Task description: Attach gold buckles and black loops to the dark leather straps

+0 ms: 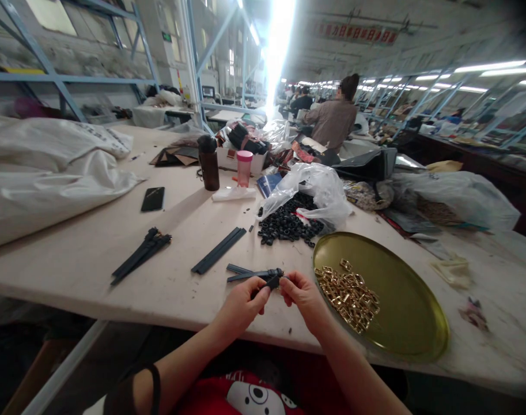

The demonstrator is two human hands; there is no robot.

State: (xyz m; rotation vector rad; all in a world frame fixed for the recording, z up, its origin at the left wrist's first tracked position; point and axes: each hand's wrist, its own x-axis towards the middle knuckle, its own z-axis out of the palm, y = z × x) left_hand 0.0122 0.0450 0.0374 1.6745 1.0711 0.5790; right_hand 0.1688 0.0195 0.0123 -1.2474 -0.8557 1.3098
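Near the table's front edge, my left hand [246,297] is closed on a short dark strap [272,282], thumb on top. My right hand [301,293] pinches at the strap's right end; the small part between these fingertips is mostly hidden. Just behind lie finished-looking dark straps with buckle ends [249,273]. Flat plain strips [218,250] rest further left, and a bundle of buckled straps [142,255] lies beyond them. To the right, a round gold tray [409,300] holds a heap of gold buckles [349,297]. Small black loops [288,222] spill from a clear plastic bag [327,193].
A phone [152,199], a dark bottle [208,163] and a pink-lidded cup [244,168] stand or lie further back on the table [176,305]. White sacks [46,178] cover the left side. Plastic bags [461,196] are piled at right. A person [334,115] is beyond the table.
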